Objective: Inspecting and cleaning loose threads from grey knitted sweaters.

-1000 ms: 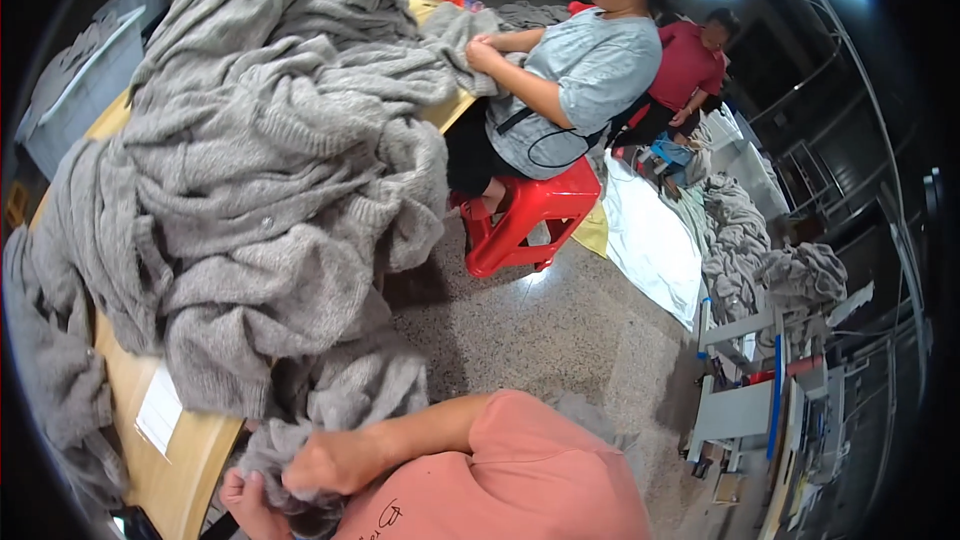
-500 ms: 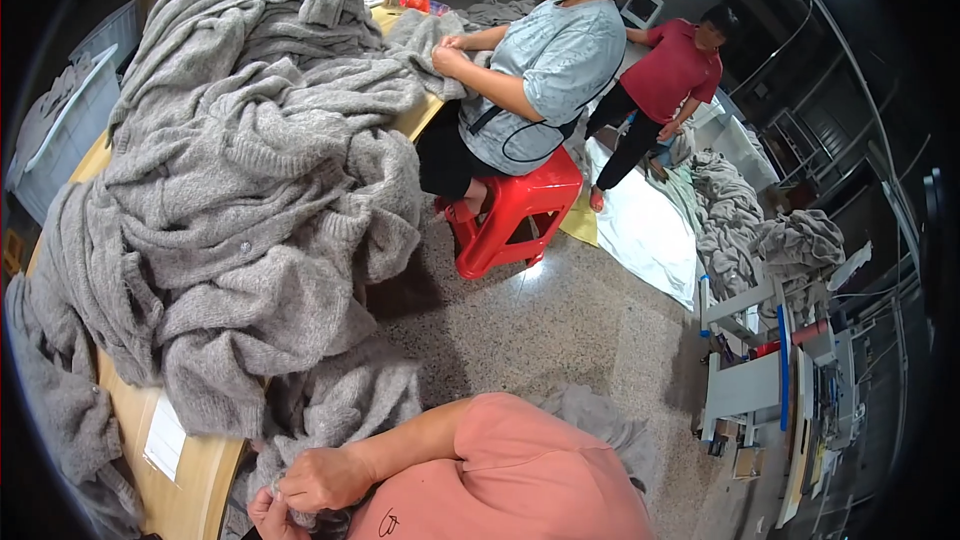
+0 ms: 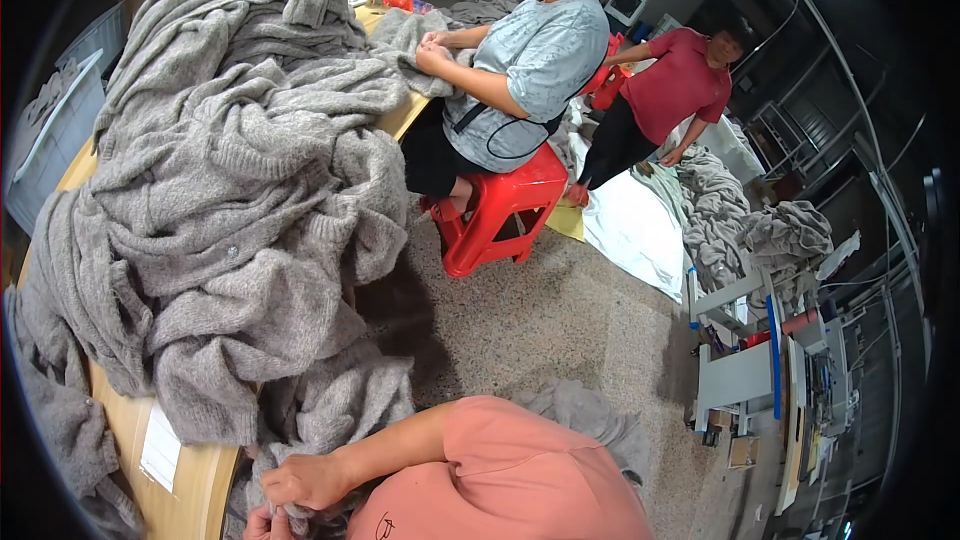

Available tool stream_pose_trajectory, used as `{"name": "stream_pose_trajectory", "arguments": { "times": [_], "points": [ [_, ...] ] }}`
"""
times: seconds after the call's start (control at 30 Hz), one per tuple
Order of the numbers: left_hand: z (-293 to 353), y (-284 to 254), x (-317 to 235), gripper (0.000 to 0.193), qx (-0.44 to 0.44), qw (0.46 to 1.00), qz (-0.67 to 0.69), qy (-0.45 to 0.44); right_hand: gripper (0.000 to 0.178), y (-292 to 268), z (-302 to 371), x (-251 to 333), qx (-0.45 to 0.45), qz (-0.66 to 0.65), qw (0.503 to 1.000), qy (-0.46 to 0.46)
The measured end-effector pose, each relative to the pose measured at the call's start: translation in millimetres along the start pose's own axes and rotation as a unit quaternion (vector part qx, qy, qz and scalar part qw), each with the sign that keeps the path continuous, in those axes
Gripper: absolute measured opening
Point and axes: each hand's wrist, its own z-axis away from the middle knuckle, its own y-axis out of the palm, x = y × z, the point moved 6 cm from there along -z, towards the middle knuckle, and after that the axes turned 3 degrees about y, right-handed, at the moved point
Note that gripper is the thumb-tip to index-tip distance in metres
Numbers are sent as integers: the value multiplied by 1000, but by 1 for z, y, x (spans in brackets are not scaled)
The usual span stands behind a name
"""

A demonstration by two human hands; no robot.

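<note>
At the lower edge, my right hand is closed, its fingertips pinched on a bit of grey knit garment. Just below it, my left hand is also closed, fingertips meeting those of the right; the picture's edge cuts part of it off. What lies right between the fingertips is small and mostly hidden. The garment hangs over the table's edge beside my hands. A large heap of grey knitwear rises on the table just beyond.
A pale wooden table bears a white paper slip. A co-worker on a red stool handles grey knitwear; another person stands behind. Knit garments lie on the floor. A white bin stands left.
My two hands stay together at the garment, with the fingers slightly shifted. The standing person has turned and stretched an arm toward red stools. The whole view has shifted a little.
</note>
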Motion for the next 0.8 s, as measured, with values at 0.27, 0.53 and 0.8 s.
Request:
{"name": "stream_pose_trajectory", "arguments": {
  "times": [0.27,0.53,0.8],
  "points": [
    [6,9,-24,11,-47,992,-46,112,15,11,2,-22,42,-51,989,131],
    [5,4,-16,11,-72,961,-187,189,10,12,8,-26,7,-19,989,145],
    [5,14,-12,8,-129,871,-301,367,6,0,10,-19,-76,-62,979,181]
  ]
}}
